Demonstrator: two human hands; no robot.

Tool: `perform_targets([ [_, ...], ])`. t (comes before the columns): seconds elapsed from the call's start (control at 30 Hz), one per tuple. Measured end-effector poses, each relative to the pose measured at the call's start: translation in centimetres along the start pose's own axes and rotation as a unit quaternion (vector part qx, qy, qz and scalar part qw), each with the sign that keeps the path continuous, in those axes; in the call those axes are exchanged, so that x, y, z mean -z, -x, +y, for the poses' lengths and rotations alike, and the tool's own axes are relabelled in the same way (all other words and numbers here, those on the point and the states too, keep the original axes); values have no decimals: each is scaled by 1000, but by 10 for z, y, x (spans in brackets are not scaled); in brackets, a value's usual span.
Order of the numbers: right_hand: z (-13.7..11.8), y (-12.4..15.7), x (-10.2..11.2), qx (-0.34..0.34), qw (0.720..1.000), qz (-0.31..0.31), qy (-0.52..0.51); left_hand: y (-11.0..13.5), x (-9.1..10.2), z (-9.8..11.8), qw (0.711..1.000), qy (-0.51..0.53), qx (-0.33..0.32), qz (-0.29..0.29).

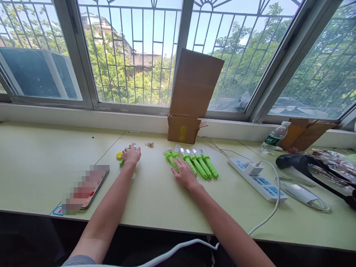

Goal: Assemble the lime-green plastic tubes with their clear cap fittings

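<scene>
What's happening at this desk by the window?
A person works with bare hands at a pale green desk. The right hand lies flat on the near end of a row of green tubes with clear caps, side by side. The left hand rests on small parts, a yellow piece beside it. An open cardboard box stands behind.

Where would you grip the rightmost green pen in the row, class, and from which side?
I would pinch the pen at mid-barrel from above, coming in from its right. It lies flat on the desk, slanted, with the next pen close on its left and bare desk on its right.
</scene>
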State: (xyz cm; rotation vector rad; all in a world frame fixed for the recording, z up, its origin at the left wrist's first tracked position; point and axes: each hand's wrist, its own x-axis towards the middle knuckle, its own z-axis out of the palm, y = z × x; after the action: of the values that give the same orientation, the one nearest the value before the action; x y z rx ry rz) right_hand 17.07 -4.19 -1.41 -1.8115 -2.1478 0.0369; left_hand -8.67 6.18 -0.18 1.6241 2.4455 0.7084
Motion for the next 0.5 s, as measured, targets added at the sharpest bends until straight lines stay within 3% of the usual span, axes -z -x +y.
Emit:
perform_targets([
  [0.33,0,0,-1,5,1000,12,0,1,0,1,1000,4,4,15],
  [0.5,0,0,-1,2,1000,9,5,1,-2,1,998,1,-17,60],
])
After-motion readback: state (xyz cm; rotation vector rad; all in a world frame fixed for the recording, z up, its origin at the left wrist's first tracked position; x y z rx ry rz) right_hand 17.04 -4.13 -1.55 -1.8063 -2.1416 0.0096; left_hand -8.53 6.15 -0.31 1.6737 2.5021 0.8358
